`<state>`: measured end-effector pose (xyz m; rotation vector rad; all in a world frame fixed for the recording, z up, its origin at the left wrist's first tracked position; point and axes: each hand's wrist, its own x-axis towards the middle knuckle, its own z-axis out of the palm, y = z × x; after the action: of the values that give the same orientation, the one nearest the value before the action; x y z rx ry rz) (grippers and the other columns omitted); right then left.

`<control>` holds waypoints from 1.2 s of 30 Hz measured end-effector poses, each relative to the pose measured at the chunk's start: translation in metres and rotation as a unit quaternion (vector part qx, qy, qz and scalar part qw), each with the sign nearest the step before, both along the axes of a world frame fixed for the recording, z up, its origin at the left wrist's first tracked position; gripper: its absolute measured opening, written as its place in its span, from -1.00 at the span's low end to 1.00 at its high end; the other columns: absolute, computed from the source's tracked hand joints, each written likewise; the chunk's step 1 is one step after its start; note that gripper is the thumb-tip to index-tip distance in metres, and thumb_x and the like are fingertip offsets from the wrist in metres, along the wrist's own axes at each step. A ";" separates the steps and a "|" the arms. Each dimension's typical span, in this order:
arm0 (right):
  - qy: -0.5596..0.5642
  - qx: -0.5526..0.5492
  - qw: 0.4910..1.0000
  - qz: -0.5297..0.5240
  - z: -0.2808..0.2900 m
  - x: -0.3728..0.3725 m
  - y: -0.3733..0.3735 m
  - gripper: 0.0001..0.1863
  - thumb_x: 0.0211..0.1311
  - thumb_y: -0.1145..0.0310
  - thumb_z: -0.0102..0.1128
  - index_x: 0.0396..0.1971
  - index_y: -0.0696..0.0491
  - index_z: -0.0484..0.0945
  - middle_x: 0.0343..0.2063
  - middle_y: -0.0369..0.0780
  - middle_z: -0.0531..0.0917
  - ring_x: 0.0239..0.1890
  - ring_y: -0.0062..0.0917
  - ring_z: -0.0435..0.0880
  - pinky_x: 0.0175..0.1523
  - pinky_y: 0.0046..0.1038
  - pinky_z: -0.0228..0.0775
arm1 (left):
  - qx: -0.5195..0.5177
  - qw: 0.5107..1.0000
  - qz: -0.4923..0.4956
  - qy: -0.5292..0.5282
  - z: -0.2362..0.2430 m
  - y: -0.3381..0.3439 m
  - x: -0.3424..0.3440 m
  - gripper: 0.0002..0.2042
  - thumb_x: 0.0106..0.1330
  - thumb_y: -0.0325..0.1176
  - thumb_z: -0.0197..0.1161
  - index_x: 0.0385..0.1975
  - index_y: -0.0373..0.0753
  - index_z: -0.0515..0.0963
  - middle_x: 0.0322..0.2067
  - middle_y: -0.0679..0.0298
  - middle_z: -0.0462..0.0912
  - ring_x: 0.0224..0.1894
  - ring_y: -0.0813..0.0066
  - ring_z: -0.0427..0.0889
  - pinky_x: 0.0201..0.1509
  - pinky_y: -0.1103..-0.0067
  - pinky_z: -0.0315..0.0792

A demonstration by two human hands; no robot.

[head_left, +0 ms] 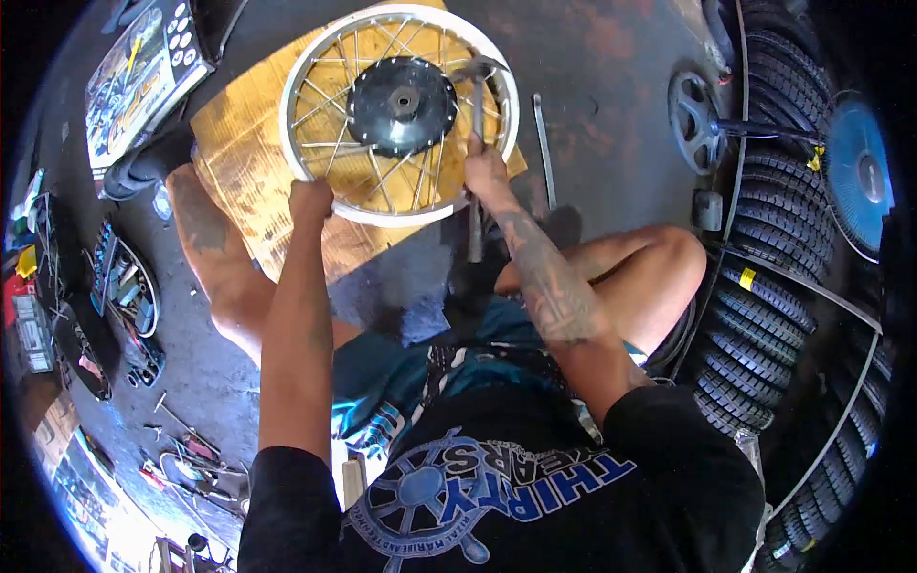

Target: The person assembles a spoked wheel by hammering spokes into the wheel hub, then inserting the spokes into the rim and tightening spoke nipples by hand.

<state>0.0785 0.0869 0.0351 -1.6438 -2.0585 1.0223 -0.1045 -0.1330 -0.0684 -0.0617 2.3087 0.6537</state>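
Observation:
A spoked motorcycle wheel [495, 40] without a tyre, with a silver rim and a black hub [405, 105], lies over a sheet of cardboard [246, 129]. My left hand [310, 199] is closed around the rim at its near left side. In my right hand [489, 175] is a hammer [478, 107], gripped partway along its handle. The hammer's head is over the right part of the wheel; whether it touches the rim or spokes I cannot tell. Its handle end sticks out below my hand, toward my body.
Right of the wheel a long metal tool [544, 148] lies on the dark floor. Stacked tyres [783, 205] and a blue fan [860, 172] stand at the right. A printed box [143, 81] is at the far left; below it, a tray of tools [132, 291] and loose tools [196, 468].

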 end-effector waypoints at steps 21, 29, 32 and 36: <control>0.107 -0.058 0.992 0.023 0.023 0.020 0.022 -0.53 0.40 0.08 -0.13 -0.33 0.26 0.48 -0.44 0.10 0.59 -0.33 -0.04 0.60 -0.22 -0.18 0.38 | 0.140 0.970 0.129 -0.149 -0.021 -0.005 0.077 -0.65 0.30 -0.23 0.15 -0.35 -0.51 0.55 -0.48 -0.01 0.65 -0.46 0.26 0.70 -0.58 0.45 0.54; -0.060 -0.126 0.990 0.014 0.001 -0.002 0.009 -0.41 0.41 -0.04 -0.23 -0.35 0.23 0.55 -0.55 -0.03 0.58 -0.44 -0.16 0.59 -0.32 -0.25 0.43 | 0.158 0.969 0.158 -0.104 -0.079 -0.008 0.102 -0.79 0.20 -0.40 0.21 -0.36 -0.48 0.54 -0.45 0.02 0.65 -0.49 0.25 0.69 -0.57 0.43 0.54; -0.013 -0.200 0.979 -0.041 -0.005 0.014 0.016 -0.37 0.39 -0.11 -0.20 -0.31 0.23 0.55 -0.64 -0.20 0.52 -0.59 -0.47 0.56 -0.46 -0.35 0.39 | 0.308 0.866 0.324 -0.223 -0.068 0.024 0.161 -0.69 0.27 -0.35 0.18 -0.06 -0.38 0.44 -0.20 0.12 0.59 -0.30 0.31 0.62 -0.29 0.41 0.56; -0.005 -0.052 0.998 0.026 -0.012 0.043 0.001 -0.40 0.39 -0.07 -0.19 -0.24 0.24 0.56 -0.39 0.03 0.64 -0.27 -0.16 0.64 -0.15 -0.21 0.40 | 0.251 0.846 0.270 -0.386 -0.038 0.045 0.191 -0.58 0.37 -0.13 0.12 0.08 -0.27 0.36 -0.18 0.02 0.55 -0.21 0.15 0.58 -0.19 0.29 0.51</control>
<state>0.1216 0.0877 0.0234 -1.6550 -2.0975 1.1598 0.0867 -0.0879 -0.1065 -0.6271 1.2771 1.2298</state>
